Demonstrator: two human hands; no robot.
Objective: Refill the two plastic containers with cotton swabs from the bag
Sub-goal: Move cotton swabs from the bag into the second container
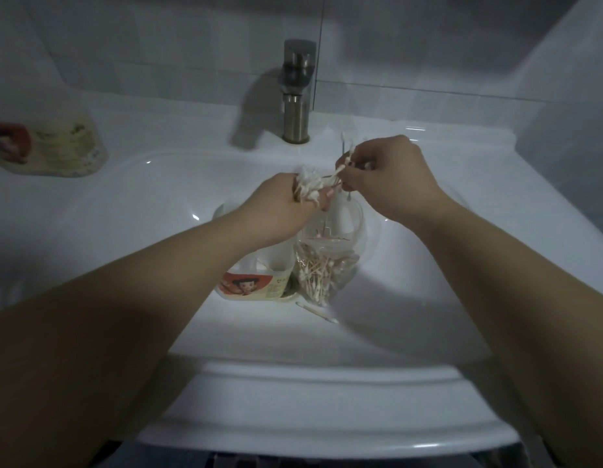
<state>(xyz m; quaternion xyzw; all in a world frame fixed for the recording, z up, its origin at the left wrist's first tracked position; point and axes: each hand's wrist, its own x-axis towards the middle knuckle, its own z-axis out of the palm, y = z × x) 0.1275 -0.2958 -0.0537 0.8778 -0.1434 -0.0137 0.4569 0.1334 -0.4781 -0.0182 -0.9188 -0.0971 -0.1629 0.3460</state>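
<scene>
Both forearms reach over sink (124,197). L hand (283,201) curled tight round a bundle of cotton swabs (307,182), tips pointing at faucet (296,92). R hand (391,177) pinches a few swabs (345,160), slanting up twd faucet. Below faucet in the basin: bag (327,265), container (259,275) just left of it, loose swab (317,310) nearer the person.
</scene>
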